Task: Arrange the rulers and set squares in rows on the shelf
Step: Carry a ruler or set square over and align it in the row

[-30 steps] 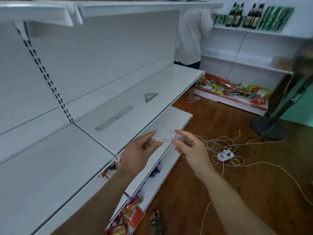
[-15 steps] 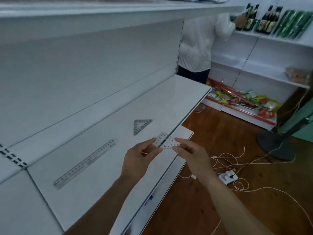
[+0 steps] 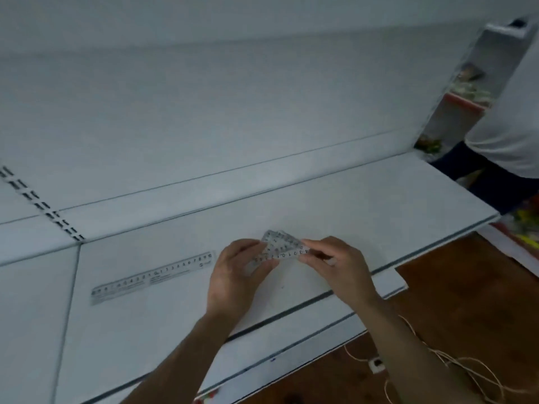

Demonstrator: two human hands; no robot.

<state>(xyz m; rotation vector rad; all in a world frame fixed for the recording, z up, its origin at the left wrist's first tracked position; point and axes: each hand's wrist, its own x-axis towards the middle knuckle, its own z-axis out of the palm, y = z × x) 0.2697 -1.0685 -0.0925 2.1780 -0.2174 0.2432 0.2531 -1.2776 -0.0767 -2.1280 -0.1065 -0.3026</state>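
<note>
- The ruler (image 3: 151, 277) is a long, flat strip of clear plastic printed with black numerals. It lies flat on the shelf (image 3: 350, 205), slanting up toward the right.
- The shelf under the ruler is a broad, flat board of smooth, matte white-painted metal, with a dark seam along its front lip.
- Just right of the ruler's right end, held up off the board, is the set square (image 3: 281, 248). It is thin, see-through plastic, triangular, with black scale digits along its edges. The blur leaves it unclear whether this is one piece or several stacked together.
- The left hand (image 3: 233, 275), right of the ruler, pinches the set square's left corner between the thumb and curled fingers.
- The right hand (image 3: 339, 265), farther right of the ruler, grips the opposite tip between thumb and forefinger.
- Up and to the left of the ruler runs a slotted upright (image 3: 43, 206), a slanting column of paired dark slots in the white back panel.
- Far right of the ruler, beyond the shelf's end, stands a person (image 3: 510, 118) in a soft white top and dark trousers.
- Below and right of the ruler, past the shelf edge, the floor (image 3: 472, 301) is glossy reddish-brown wood. A thin pale cord (image 3: 449, 358) loops loosely across it.
</note>
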